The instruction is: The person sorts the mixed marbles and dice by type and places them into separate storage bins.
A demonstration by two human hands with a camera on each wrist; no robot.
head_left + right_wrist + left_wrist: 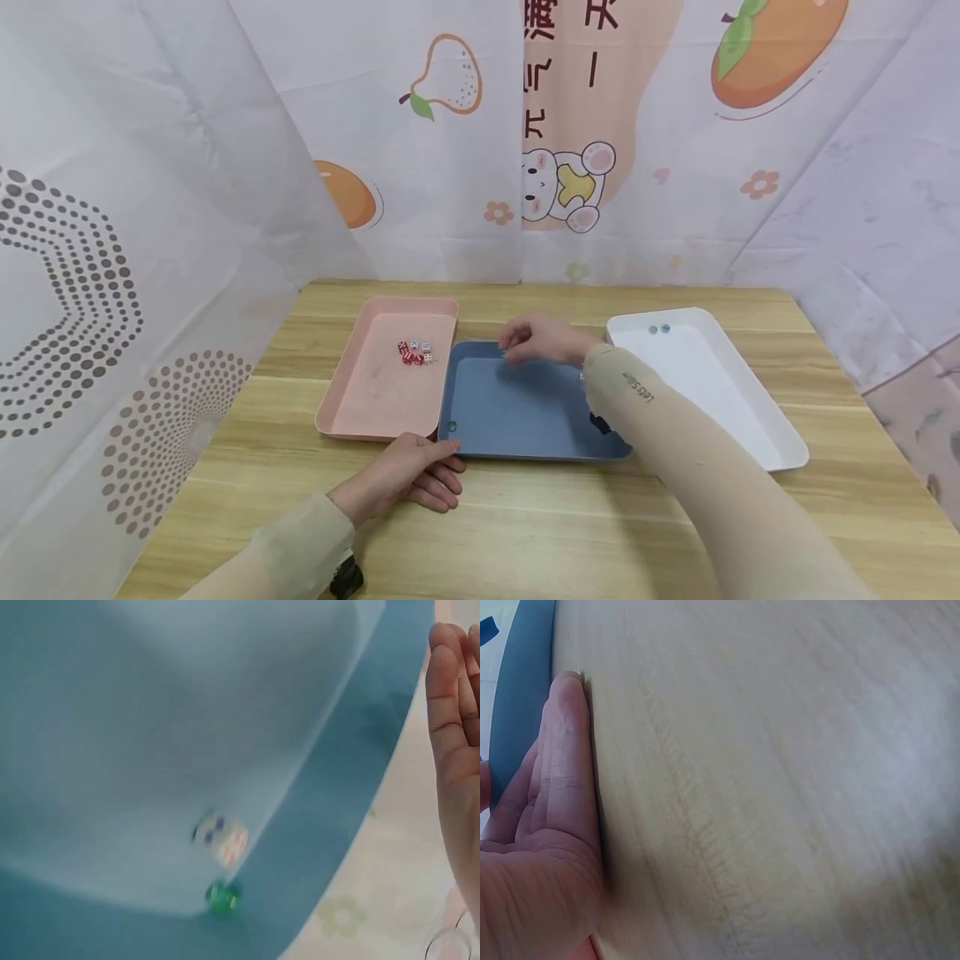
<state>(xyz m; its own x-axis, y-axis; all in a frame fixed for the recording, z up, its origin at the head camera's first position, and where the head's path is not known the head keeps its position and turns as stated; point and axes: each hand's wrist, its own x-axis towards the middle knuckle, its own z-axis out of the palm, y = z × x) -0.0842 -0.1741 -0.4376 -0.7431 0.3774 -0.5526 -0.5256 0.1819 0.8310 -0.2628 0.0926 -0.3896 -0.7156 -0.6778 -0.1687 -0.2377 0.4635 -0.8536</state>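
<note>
Over the far side of the blue tray (525,400), my right hand (547,337) has its thumb and forefinger brought together at a small green glass marble (504,354). In the right wrist view its other fingers (446,697) are nearly straight, while thumb and forefinger lie outside the picture. My left hand (412,475) rests at the tray's near left corner, thumb on the rim and fingers along the table. Another green marble (452,427) lies inside that corner. A white die (225,836) and a green marble (223,896) sit in a tray corner.
To the left, a pink tray (348,392) bears several red and white dice (414,354). On the right stands a white tray (738,400) with two marbles (659,329) at its far end. A printed curtain (450,167) hangs behind the wooden table (525,533).
</note>
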